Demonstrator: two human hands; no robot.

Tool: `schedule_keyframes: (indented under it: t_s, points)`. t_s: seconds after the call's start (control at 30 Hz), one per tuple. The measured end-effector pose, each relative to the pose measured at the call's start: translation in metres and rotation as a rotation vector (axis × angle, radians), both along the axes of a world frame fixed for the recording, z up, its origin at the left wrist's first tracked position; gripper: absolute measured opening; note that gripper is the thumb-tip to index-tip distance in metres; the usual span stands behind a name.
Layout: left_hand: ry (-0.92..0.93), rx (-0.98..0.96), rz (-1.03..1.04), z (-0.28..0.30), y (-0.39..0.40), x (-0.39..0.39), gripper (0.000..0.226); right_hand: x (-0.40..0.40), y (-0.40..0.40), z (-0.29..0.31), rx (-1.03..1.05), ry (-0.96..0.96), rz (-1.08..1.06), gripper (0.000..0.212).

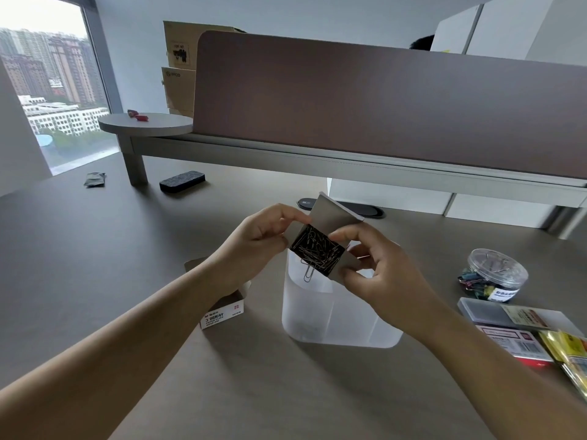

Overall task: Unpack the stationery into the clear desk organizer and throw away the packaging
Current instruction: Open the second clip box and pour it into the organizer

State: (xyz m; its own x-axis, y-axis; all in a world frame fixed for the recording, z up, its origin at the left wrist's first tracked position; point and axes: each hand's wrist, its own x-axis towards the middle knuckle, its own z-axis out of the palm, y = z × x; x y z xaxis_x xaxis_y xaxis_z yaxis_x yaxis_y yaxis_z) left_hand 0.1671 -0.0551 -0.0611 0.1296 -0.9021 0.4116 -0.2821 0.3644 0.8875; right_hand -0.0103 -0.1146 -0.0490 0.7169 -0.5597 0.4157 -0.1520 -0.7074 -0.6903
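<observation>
Left hand and right hand both pinch open paper clip box, tilted mouth-down directly above clear desk organizer; one clip dangling.

The surface is matt grey-brown and smooth, with a dull sheen near the window. The organizer is frosted, translucent plastic. The open box looks like thin card, grey and unglossed inside, and the paper clips in it are thin shiny metal wire. The second box is white printed card. The round tub is clear glossy plastic. The eraser block has a dark, rough, felt-like face. The divider panel looks matt brown.
</observation>
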Motion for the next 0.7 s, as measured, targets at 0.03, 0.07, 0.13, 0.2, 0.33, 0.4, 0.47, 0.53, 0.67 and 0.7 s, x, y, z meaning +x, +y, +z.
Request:
schedule_keyframes:
  t_s: [0.03,0.07,0.13,0.2,0.33,0.4,0.47,0.53,0.67,0.7]
  points:
    - [-0.001,0.000,0.003,0.000,0.000,0.000,0.051,0.000,0.000,0.000,-0.008,0.001,-0.005,0.042]
    - [-0.001,-0.003,0.004,0.000,0.000,0.000,0.051,-0.001,0.000,-0.001,-0.017,0.004,-0.012,0.041]
    - [0.019,-0.016,-0.005,0.000,-0.001,-0.002,0.044,-0.002,0.000,-0.001,-0.030,0.002,-0.022,0.039]
    - [0.043,-0.022,-0.012,-0.001,-0.001,-0.003,0.038,-0.002,0.000,-0.002,-0.034,-0.006,-0.025,0.041]
    - [0.063,-0.024,-0.004,-0.004,-0.002,-0.001,0.040,0.000,0.001,-0.002,-0.043,-0.018,-0.019,0.049]
    - [0.077,-0.023,0.010,-0.006,-0.001,0.000,0.040,0.000,0.002,-0.001,-0.044,-0.016,-0.013,0.054]
    - [0.075,-0.024,0.021,-0.007,-0.001,0.001,0.041,0.002,0.003,-0.001,-0.055,-0.013,-0.006,0.053]
    - [0.069,-0.024,0.018,-0.009,-0.001,0.002,0.041,0.003,0.004,-0.001,-0.072,-0.014,-0.005,0.045]
    - [0.081,-0.025,0.007,-0.011,0.000,0.003,0.038,0.003,0.003,-0.002,-0.082,-0.015,-0.007,0.044]
    - [0.088,-0.027,0.002,-0.011,0.000,0.003,0.037,0.002,0.002,-0.003,-0.088,-0.013,-0.007,0.047]
